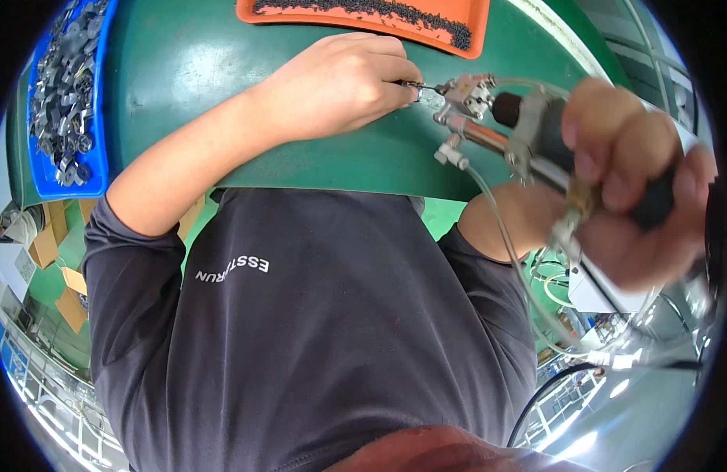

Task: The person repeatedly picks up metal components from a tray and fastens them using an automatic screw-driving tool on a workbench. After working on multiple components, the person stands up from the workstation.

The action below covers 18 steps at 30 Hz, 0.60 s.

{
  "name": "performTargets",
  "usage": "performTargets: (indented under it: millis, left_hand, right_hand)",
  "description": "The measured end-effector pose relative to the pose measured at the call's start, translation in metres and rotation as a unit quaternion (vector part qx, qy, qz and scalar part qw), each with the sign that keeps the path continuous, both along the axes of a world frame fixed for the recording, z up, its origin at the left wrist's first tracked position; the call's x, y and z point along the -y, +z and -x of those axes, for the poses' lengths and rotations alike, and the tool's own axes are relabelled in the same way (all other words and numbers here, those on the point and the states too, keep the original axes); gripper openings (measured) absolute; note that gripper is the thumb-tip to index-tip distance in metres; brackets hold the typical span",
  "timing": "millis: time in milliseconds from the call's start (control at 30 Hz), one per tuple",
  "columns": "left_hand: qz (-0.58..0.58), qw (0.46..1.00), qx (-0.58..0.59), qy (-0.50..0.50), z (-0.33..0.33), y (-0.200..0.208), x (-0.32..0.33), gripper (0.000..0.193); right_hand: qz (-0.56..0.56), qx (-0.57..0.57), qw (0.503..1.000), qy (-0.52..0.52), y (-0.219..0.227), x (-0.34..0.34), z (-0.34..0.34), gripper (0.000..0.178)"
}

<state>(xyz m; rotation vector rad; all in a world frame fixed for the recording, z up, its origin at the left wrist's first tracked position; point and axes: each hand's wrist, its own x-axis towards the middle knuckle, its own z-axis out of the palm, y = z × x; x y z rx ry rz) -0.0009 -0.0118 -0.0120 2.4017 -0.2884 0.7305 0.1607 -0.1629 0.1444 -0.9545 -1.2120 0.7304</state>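
Note:
My left hand (351, 82) rests over the green table with its fingers closed in a pinch. A small part (414, 92), dark with a clear or shiny piece, sticks out from its fingertips; most of it is hidden. Gripped in my right hand (634, 173) is a screwdriver (528, 130) with a dark body, a metal nozzle block, a metal cylinder and thin air tubes. It lies nearly level, and its thin tip points left at the small part, very close to my left fingertips. Whether the tip touches the part, I cannot tell.
An orange tray (363, 17) at the far side holds many small black screw-like pieces. At the left stands a blue bin (102, 118) full of dark and grey parts. The green tabletop (198, 63) lies between them. Air hoses (509, 244) loop below the tool.

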Motion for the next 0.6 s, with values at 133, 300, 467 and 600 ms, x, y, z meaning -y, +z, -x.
performTargets:
  millis: [133,300,467,600]
  left_hand:
    - [0.009,1.000,-0.004,0.002,0.005,-0.001,0.001,0.016]
    - [0.017,1.000,-0.015,0.010,0.007,0.002,0.001,0.018]
    - [0.004,1.000,-0.006,0.009,0.007,0.005,0.001,0.020]
    - [0.010,1.000,-0.015,0.003,0.005,0.002,-0.002,0.020]
  right_hand:
    - [-0.027,0.020,0.999,0.008,-0.007,-0.014,-0.004,0.033]
    - [-0.047,0.058,0.996,0.038,0.004,0.018,-0.007,0.040]
    - [-0.058,0.028,0.998,-0.016,0.017,0.049,-0.020,0.043]
    - [-0.024,0.017,1.000,-0.004,0.013,0.039,-0.022,0.044]
